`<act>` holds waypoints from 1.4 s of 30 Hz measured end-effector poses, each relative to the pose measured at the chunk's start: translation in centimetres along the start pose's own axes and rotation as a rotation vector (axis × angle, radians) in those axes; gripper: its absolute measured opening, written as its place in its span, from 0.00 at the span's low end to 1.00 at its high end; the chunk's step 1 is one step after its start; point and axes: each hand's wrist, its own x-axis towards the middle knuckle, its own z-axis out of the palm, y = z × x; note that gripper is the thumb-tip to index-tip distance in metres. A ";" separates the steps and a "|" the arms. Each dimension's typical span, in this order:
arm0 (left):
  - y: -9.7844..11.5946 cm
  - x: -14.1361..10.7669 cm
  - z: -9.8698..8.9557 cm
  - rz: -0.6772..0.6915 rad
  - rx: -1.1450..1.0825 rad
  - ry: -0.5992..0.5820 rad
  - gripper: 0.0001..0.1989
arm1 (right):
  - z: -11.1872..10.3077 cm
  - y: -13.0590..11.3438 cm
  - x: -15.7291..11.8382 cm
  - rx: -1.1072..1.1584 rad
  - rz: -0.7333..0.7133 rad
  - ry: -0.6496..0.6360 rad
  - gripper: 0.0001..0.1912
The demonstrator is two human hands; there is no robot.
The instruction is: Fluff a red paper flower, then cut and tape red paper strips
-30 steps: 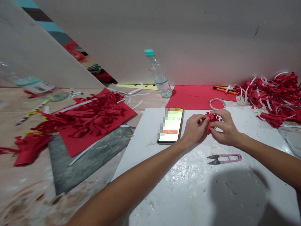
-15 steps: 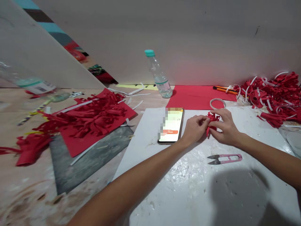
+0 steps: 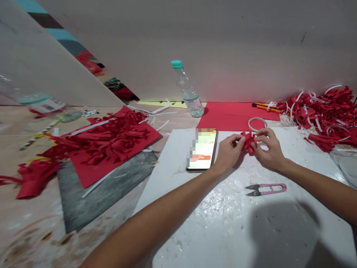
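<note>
Between my two hands is a small red fringed piece (image 3: 250,142), its cut strips spreading outward, held over the white board (image 3: 212,223). My left hand (image 3: 230,149) pinches its left side with thumb and forefinger. On the opposite side, my right hand (image 3: 270,149) grips it with bent fingers; the fingertips partly cover the strips. A pair of pink-handled thread snips (image 3: 266,189) lies on the board below my right hand. Left of my left hand rests a phone (image 3: 202,150) with its screen lit. Just behind the red piece is a tape roll (image 3: 257,124).
Red sheets (image 3: 237,114) and orange pens (image 3: 266,108) lie along the wall. A water bottle (image 3: 193,102) stands tilted in view behind the phone. Red fringed pieces are heaped at right (image 3: 320,111) and at left (image 3: 111,137), near a dark grey sheet (image 3: 103,197).
The red fringed piece has turned and its strips show spread more widely between my hands. My right fingers have shifted to its right edge. The snips and phone stay put.
</note>
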 end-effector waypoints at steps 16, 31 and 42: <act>1.7 -1.1 -0.5 0.280 0.048 -0.028 0.05 | 0.0 -0.8 -0.1 0.063 -0.029 -0.175 0.08; 1.8 -1.3 -0.3 0.166 -0.030 -0.023 0.02 | -0.2 -0.7 -0.2 0.028 -0.089 -0.190 0.05; 1.2 -1.0 -0.5 0.221 -0.022 -0.263 0.11 | -1.1 -0.1 -0.2 0.076 -0.154 -0.262 0.07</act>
